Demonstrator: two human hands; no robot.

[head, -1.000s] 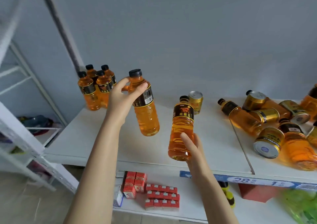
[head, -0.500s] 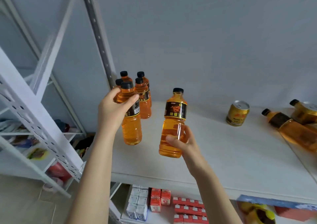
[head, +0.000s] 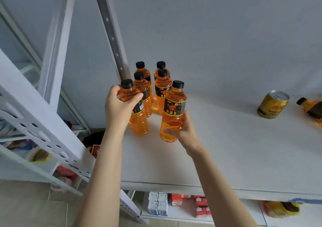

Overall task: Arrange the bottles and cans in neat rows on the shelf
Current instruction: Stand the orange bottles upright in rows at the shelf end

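Note:
Several orange bottles with black caps (head: 161,89) stand upright in two rows at the back left of the white shelf (head: 235,157). My left hand (head: 120,108) grips another orange bottle (head: 139,124) by its shoulder, upright, its base on or just above the shelf in front of the left row. My right hand (head: 183,131) holds a second orange bottle (head: 172,112) by its lower body in front of the right row. A gold can (head: 272,104) stands far right, beside a bottle lying on its side (head: 311,107).
A grey slotted upright (head: 111,33) rises behind the rows. A white shelf frame (head: 34,115) stands close at the left. Below the shelf sit red and white cartons (head: 176,200) and yellow packets (head: 282,207).
Both hands carried their bottles left and back, down to the front of the standing rows. The view has swung left, so the heap of cans and bottles has slid out of frame.

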